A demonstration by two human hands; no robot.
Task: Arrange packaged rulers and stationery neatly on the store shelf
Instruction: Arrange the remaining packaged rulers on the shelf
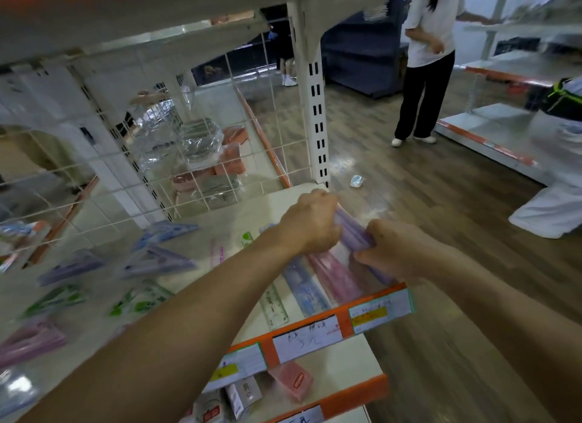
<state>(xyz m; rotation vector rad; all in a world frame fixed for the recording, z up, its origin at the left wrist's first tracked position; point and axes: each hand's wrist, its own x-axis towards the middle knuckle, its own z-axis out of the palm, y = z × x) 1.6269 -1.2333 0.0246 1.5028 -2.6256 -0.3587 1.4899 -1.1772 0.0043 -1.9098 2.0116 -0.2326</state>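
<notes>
1. The light is soft and a bit dim, with a grey-blue look.
2. A bright shine sits on the wood floor (pixel 341 167).
3. The packs (pixel 72 268) on the left look smeared and blurry.
4. Straight lines bend near the edges.

Shop: slotted white shelf upright (pixel 316 107), orange shelf edge with price labels (pixel 307 334), packaged stationery (pixel 160 262) laid out

Ruler packs (pixel 327 277) lie side by side at the right front end of the shelf (pixel 252 208). Triangle sets (pixel 157 262) lie to their left. A wire grid (pixel 195 158) stands behind them.
</notes>
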